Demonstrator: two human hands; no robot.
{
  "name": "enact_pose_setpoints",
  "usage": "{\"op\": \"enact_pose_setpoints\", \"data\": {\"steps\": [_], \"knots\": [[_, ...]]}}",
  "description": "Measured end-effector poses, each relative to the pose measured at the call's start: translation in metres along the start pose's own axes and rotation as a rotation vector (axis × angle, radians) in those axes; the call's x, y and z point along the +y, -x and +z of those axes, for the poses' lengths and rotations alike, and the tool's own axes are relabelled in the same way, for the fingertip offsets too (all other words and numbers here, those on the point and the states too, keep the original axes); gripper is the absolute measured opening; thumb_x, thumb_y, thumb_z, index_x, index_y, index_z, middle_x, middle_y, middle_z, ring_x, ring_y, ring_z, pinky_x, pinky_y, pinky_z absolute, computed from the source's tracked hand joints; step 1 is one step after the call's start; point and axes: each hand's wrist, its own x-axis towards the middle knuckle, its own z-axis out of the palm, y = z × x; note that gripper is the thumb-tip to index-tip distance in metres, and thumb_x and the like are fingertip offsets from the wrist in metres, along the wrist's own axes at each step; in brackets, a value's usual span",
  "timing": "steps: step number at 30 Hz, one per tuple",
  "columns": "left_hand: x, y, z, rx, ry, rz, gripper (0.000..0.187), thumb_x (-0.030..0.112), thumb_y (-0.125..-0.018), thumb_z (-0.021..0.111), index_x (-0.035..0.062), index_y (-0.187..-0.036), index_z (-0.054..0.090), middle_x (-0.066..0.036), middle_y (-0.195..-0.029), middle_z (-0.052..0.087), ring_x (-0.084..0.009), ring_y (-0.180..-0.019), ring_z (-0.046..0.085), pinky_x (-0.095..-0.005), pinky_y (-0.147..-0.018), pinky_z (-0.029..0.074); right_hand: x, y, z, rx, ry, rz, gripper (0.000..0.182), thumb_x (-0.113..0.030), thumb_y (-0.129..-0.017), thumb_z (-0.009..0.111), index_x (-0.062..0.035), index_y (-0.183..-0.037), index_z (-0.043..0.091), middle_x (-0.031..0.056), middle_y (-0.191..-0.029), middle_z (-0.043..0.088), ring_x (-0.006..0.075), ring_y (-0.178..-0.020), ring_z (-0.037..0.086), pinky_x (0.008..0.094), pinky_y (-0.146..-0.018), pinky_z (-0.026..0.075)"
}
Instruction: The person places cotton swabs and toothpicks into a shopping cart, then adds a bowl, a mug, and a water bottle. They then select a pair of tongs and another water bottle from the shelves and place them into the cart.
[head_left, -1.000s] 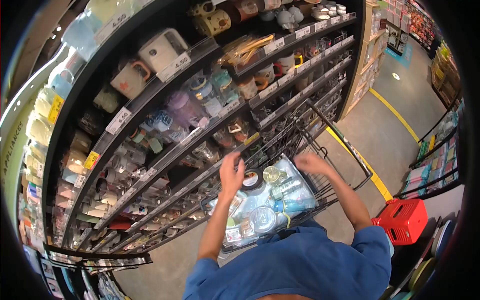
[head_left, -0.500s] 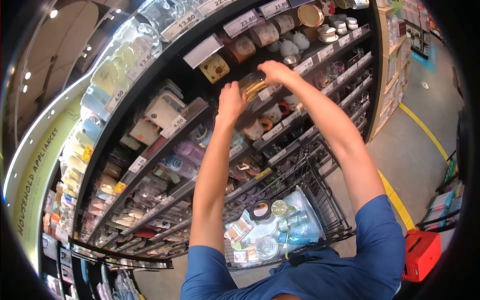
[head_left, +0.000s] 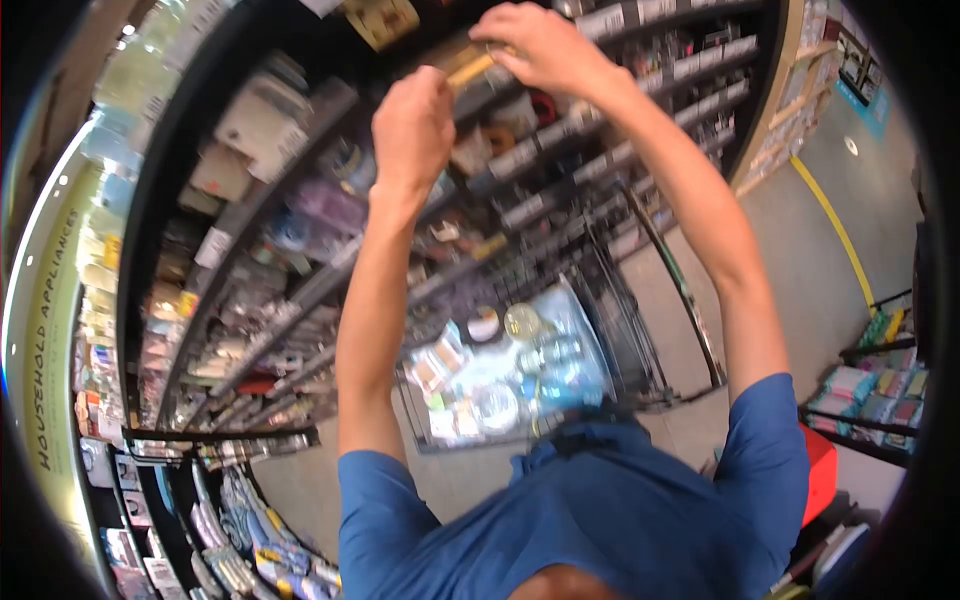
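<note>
Both arms reach up to the shelf rack at the top of the head view. My left hand (head_left: 412, 130) is closed, its fingertips turned away from me. Opposite it, my right hand (head_left: 540, 50) is bent with its fingers curled in. Between the two lies a narrow yellow-edged thing (head_left: 472, 70), gripped at both ends; blur and my hands hide its kind. A tan box with a face pattern (head_left: 380, 20) sits on the shelf just above and left of it. Mugs (head_left: 485, 145) stand on the shelf beneath my hands.
A black wire shopping cart (head_left: 640, 330) stands below my arms, carrying clear containers (head_left: 495, 405), bottles and packets. Shelf edges with price labels (head_left: 515, 160) run diagonally across. A red box (head_left: 820, 472) is by my right side; bins of packets (head_left: 865, 385) stand at the right.
The view has tilted downward, so my hands and the shelves appear higher and the cart sits further up and left. Both hands still hold the yellow-edged thing.
</note>
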Motion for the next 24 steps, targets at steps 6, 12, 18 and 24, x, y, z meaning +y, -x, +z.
{"op": "enact_pose_setpoints", "data": {"steps": [6, 12, 18, 24], "knots": [[0.067, 0.188, -0.036, -0.009, 0.262, -0.171, 0.015, -0.003, -0.082, 0.064, -0.0009, -0.097, 0.060, -0.016, -0.097, 0.069, -0.0233, -0.081, 0.069, -0.0312, -0.070, 0.053, -0.118, 0.118, -0.040, -0.365, -0.381, 0.116, 0.042, -0.027, -0.081, 0.068, -0.0055, -0.116, 0.061, 0.0124, -0.111, 0.063, 0.0299, -0.099, 0.062, 0.0387, -0.086, 0.049], [0.135, 0.399, -0.016, -0.380, 0.574, -0.887, 0.006, 0.000, -0.083, 0.064, -0.0012, -0.087, 0.060, -0.017, -0.094, 0.068, -0.0302, -0.085, 0.067, -0.0365, -0.075, 0.052, -0.225, 0.334, 0.053, -0.898, -0.694, 0.488, 0.025, -0.023, -0.081, 0.065, -0.0101, -0.102, 0.067, 0.0145, -0.088, 0.065, 0.0350, -0.086, 0.062, 0.0426, -0.079, 0.050], [0.138, 0.482, 0.001, -0.589, 0.441, -0.917, 0.014, 0.004, -0.082, 0.066, -0.0003, -0.094, 0.061, -0.017, -0.092, 0.067, -0.0297, -0.086, 0.067, -0.0370, -0.075, 0.052, -0.298, 0.424, 0.098, -0.957, -0.656, 0.622, 0.023, -0.018, -0.080, 0.065, -0.0054, -0.099, 0.067, 0.0152, -0.091, 0.065, 0.0349, -0.086, 0.062, 0.0439, -0.077, 0.049], [0.121, 0.505, -0.005, -0.512, 0.345, -0.983, 0.013, 0.006, -0.082, 0.065, 0.0006, -0.094, 0.064, -0.018, -0.091, 0.067, -0.0312, -0.085, 0.067, -0.0382, -0.075, 0.051, -0.318, 0.416, 0.129, -0.849, -0.598, 0.569, 0.019, -0.016, -0.080, 0.061, -0.0068, -0.095, 0.067, 0.0148, -0.089, 0.063, 0.0341, -0.087, 0.061, 0.0450, -0.077, 0.049]]}}
